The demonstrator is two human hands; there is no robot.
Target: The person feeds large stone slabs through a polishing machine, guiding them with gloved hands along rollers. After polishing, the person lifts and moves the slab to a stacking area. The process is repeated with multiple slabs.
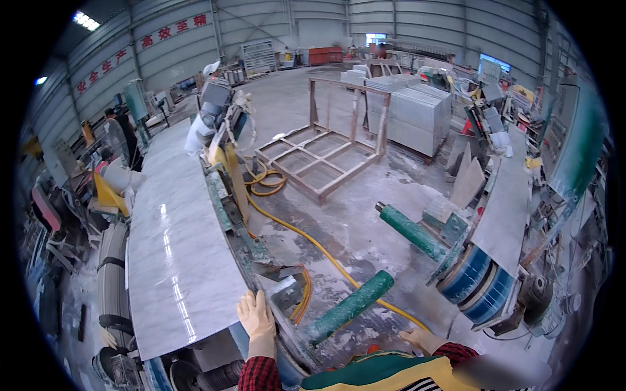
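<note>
A workshop floor fills the middle of the frame, grey, wet and dusty, with machines along both sides. The largest thing near the person is a long polished marble slab (176, 241) lying flat on the machine bed at centre left, running from the lower middle of the frame up toward the upper left; its surface looks glossy and whole, and no cut or mark shows on it, so the work on it seems at an early or paused stage as far as can be seen. At upper centre an open wooden rack (326, 163) lies on the floor with nothing in it, and behind it, toward the upper right, stands a stack of pale stone slabs (407, 111). A yellow hose (313, 244) snakes across the floor from the machine toward the lower middle. Two green roller bars (349, 306) angle out at lower centre and centre right. The left hand (257, 319), in a pale glove, rests flat with fingers together on the slab's near right corner beside the metal edge guide. The right hand (420, 339), also gloved, hangs low at the bottom of the frame, touching nothing that can be seen; whether its fingers are spread or curled cannot be told.
</note>
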